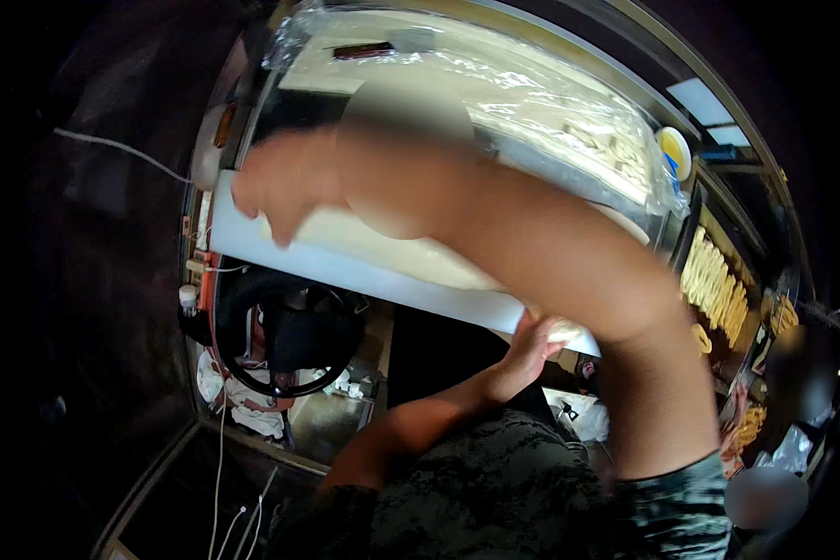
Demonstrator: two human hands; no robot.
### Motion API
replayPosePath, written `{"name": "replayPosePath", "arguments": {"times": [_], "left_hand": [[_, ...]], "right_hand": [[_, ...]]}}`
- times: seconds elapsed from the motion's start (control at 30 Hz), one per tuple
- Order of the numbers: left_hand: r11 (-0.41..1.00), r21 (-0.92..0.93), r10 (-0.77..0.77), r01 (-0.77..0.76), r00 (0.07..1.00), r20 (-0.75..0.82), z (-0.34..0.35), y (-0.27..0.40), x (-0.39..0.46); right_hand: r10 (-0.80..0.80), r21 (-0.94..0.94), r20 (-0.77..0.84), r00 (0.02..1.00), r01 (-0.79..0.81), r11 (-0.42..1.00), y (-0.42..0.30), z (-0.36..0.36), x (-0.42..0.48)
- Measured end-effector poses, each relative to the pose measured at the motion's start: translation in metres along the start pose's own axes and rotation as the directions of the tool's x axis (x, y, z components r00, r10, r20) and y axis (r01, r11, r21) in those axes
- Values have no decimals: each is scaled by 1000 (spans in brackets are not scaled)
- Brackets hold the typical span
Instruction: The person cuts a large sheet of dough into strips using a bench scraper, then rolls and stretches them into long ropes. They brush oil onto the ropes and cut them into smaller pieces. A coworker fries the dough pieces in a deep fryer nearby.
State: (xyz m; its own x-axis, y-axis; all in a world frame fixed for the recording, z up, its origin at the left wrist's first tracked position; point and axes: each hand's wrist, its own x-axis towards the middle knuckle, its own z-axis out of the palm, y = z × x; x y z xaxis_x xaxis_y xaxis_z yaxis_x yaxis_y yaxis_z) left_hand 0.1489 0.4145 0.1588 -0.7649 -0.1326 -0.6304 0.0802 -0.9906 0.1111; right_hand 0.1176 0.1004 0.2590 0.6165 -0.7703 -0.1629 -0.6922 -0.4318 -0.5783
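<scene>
A long pale strip of dough [385,245] lies along a white cutting board [364,273] in front of me. My right hand [280,182], smeared by motion, is over the strip's left end with its thumb pointing down. That arm crosses above the board and hides part of the dough, and a blurred oval covers part of the forearm. Whether the right fingers grip anything is unclear. At the board's right end, my left hand [532,343] has its fingers around the other end of the dough, just under my right arm.
Behind the board, clear plastic film [511,80] covers more dough, with a brown-handled flat blade [362,50] on top. Fried dough sticks [714,287] fill a tray at right. A black steering wheel [227,343] is below the board, near white cables [220,448]. A yellow-and-white round lid [673,154] stands at back right.
</scene>
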Motion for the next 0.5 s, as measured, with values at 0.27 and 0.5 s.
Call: {"name": "replayPosePath", "arguments": {"times": [0.27, 0.5], "left_hand": [[491, 863, -10, -117, 990, 139, -68, 54, 63], [460, 882, 451, -100, 882, -135, -65, 199, 162]], "right_hand": [[881, 882, -463, 94, -46, 468, 49, 217, -248], [661, 936, -9, -750, -238, -258, 132, 344, -515]]}}
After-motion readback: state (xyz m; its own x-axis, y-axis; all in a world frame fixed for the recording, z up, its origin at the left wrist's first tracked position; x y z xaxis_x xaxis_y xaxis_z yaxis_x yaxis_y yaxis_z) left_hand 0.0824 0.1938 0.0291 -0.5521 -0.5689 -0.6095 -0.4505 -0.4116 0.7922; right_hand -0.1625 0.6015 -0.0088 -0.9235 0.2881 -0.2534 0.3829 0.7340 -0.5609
